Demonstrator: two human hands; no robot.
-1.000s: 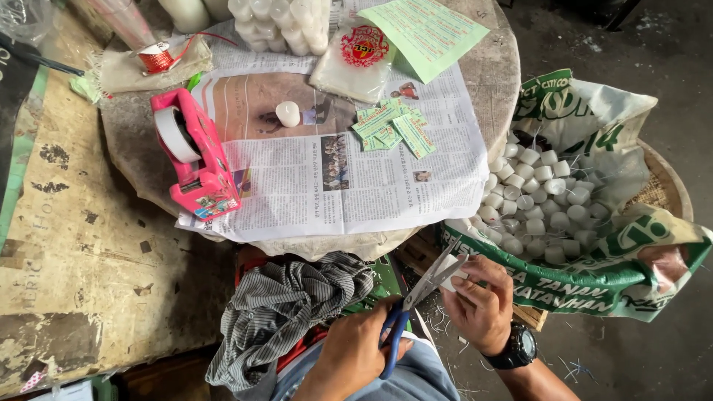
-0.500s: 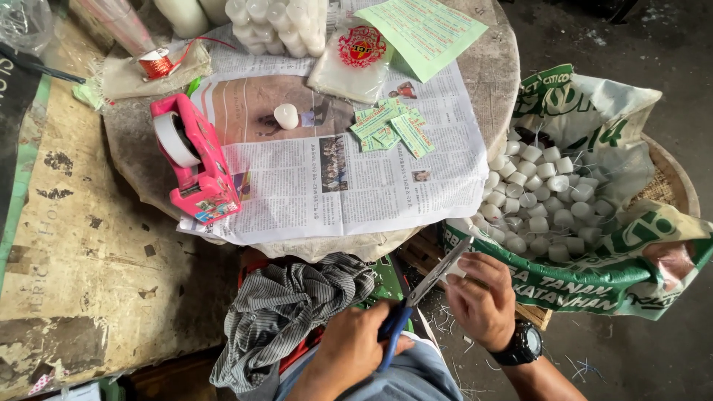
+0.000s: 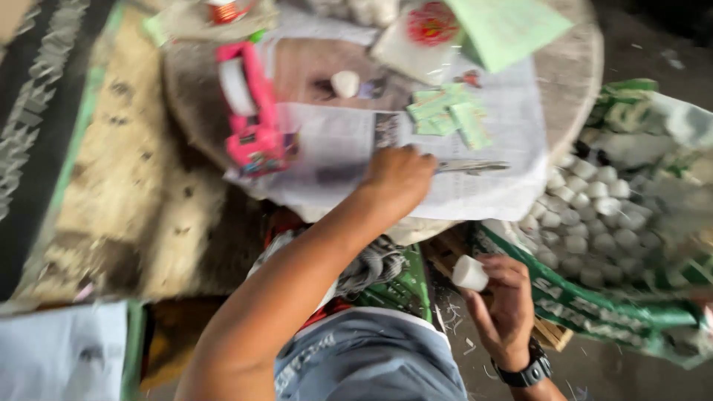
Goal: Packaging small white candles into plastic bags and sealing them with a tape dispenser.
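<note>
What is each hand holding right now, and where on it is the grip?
The left hand holds the scissors at the handle end, blades lying over the newspaper. The right hand pinches a small white piece at its side between thumb and fingers.

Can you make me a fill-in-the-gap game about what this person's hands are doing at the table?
1. The left hand rests on the newspaper and holds a pair of ____.
2. The right hand holds a small white ____-shaped piece.
3. The tape dispenser on the table is ____ in colour.
4. The right wrist wears a black ____.

Missing words: scissors; cylinder; pink; watch
</note>
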